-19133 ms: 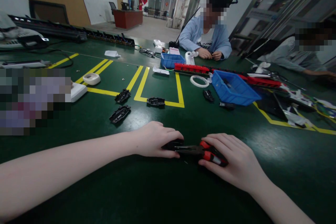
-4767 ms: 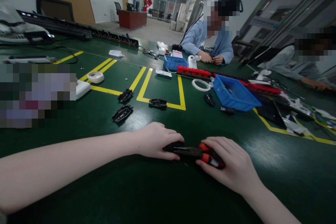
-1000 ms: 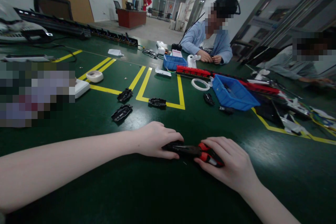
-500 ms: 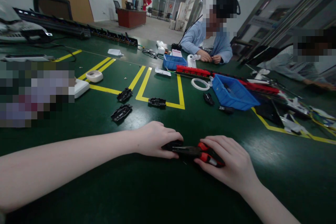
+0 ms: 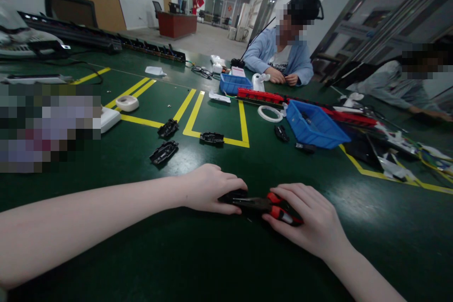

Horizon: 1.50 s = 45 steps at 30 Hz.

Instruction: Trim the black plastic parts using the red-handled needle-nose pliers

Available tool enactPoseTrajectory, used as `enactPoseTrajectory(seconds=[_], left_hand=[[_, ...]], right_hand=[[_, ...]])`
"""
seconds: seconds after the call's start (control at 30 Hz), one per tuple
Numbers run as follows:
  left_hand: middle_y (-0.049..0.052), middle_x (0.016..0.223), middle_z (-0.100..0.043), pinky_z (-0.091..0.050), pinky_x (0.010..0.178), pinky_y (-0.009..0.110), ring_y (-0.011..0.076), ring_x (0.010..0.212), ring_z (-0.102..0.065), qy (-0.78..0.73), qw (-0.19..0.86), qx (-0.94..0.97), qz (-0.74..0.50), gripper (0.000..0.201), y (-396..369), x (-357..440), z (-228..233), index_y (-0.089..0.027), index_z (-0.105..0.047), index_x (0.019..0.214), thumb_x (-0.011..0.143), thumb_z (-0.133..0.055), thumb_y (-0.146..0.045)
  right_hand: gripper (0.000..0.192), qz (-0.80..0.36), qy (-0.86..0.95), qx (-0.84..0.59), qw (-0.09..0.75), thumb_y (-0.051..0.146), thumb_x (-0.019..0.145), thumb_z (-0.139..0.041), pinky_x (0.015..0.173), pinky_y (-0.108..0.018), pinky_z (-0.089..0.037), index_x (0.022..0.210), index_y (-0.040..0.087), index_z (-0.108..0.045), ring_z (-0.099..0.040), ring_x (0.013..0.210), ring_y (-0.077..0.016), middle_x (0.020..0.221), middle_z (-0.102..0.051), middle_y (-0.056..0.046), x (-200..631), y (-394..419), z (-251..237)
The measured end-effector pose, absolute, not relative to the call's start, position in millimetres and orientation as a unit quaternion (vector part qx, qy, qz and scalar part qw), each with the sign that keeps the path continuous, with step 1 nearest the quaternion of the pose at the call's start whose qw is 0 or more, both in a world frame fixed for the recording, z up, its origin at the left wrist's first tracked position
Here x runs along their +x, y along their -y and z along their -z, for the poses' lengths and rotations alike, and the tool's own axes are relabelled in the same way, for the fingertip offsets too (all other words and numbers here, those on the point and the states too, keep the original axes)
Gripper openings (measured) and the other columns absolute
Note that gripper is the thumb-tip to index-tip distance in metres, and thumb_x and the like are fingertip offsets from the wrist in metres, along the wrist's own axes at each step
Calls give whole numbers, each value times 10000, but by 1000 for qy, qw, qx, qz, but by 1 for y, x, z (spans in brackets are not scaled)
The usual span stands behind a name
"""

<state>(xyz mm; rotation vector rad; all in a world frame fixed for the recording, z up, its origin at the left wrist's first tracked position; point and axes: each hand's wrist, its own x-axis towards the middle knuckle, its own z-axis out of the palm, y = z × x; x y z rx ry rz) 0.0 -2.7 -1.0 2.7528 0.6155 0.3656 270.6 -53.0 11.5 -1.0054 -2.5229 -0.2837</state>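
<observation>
My left hand lies on the green table with its fingers closed over a small black plastic part, mostly hidden under them. My right hand grips the red-and-black handles of a pair of pliers. The pliers' dark jaws point left and reach the black part under my left fingertips. Both forearms rest low over the table's near side.
Three black plastic parts lie by the yellow floor-tape lines. A blue bin stands at the right, another blue bin farther back. Two people sit across the table, a person in blue handling something small.
Nothing has visibly changed; both hands stay in the same grip on the part and the pliers.
</observation>
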Motion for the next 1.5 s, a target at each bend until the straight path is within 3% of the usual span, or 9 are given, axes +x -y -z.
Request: enactPoseTrajectory(seconds=[1.03, 1.5], left_hand=[[23, 1053, -697, -450, 665, 288, 171, 738, -649, -217, 150, 956, -125, 385, 3, 0, 2, -204, -554, 1183, 904, -610, -464], [28, 1072, -692, -464, 670, 298, 167, 736, -658, -216, 151, 956, -127, 398, 4, 0, 2, -213, -536, 1202, 898, -621, -456]], right_hand=[[294, 63, 907, -371, 189, 365, 826, -675, 650, -314, -516, 1011, 147, -609, -627, 796, -192, 922, -678, -97, 272, 54, -12], [356, 78, 905, -373, 188, 454, 841, -654, 635, -318, -506, 1004, 142, -606, -626, 773, -194, 899, -680, -100, 271, 57, -17]])
